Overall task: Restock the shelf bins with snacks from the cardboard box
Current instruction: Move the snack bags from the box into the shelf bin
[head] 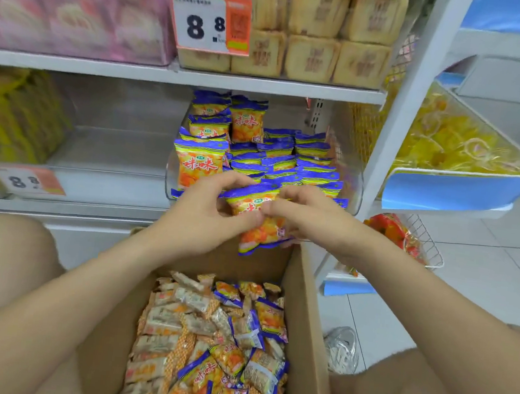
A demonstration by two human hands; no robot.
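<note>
Both hands hold one orange-and-blue snack packet (260, 228) just above the far rim of the cardboard box (304, 312). My left hand (209, 214) grips its left side with curled fingers. My right hand (307, 215) pinches its top right edge. Right behind the packet is a clear shelf bin (351, 180) filled with several matching packets (281, 160), some upright at its left. The box below holds several loose packets (222, 345), orange-and-blue ones mixed with paler wrapped bars.
The bin to the left (114, 151) shows only a clear floor, with yellow packs (12, 116) beside it. Price tags (210, 22) hang on the shelf edges. Pale square cakes (315, 34) fill the shelf above. A blue-fronted bin of yellow snacks (460, 143) and a wire basket (422, 241) stand at the right.
</note>
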